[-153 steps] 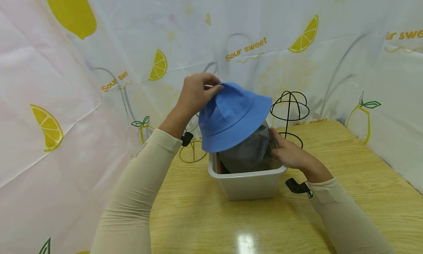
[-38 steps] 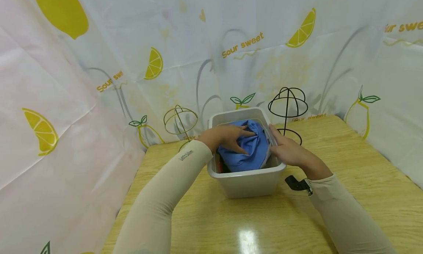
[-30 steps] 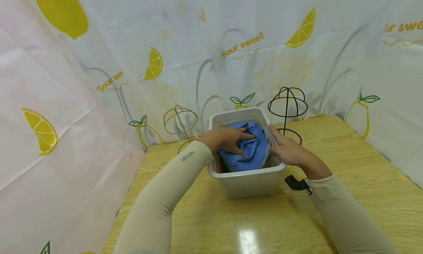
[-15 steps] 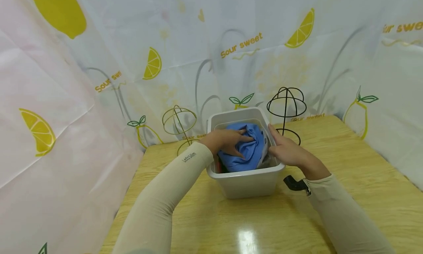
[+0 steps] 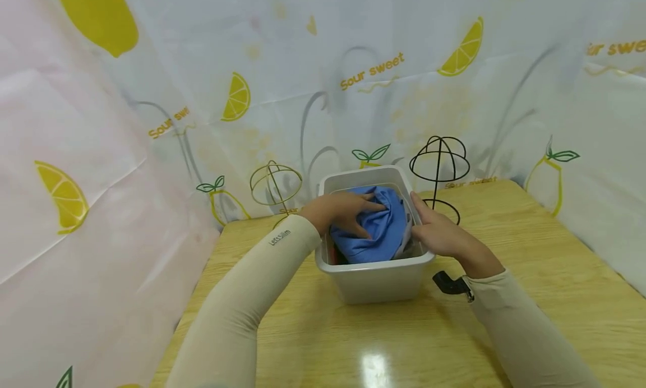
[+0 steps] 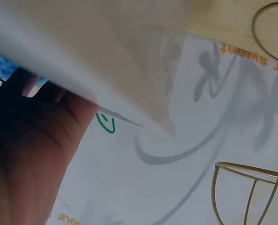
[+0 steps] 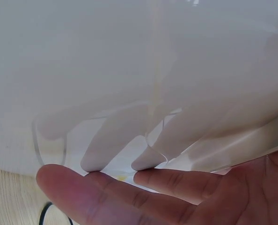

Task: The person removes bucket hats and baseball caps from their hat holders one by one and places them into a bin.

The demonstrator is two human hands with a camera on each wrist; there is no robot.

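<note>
A blue bucket hat point(image 5: 386, 225) lies crumpled inside a white plastic bin point(image 5: 378, 284). My left hand point(image 5: 345, 211) reaches over the bin's left side and rests on the hat, fingers spread apart. In the left wrist view the bin's wall partly hides the fingers of that left hand point(image 6: 33, 136). My right hand point(image 5: 444, 231) holds the bin's right rim, thumb over the edge. The right wrist view shows the fingers of this hand point(image 7: 162, 194) against the outer wall. A grey cloth thing point(image 5: 406, 245) shows beside the hat, and something red point(image 5: 332, 253) sits at the left.
Behind the bin at left stands a gold wire hat stand point(image 5: 275, 183); a black wire hat stand point(image 5: 439, 164) is at right, close to my right hand. The wooden table point(image 5: 313, 343) ends at a lemon-print cloth backdrop point(image 5: 282, 51).
Earlier my left hand held the blue hat up above the bin by its crown. The hat is now inside, under that hand. In the last second little has moved; my right hand has stayed at the rim.
</note>
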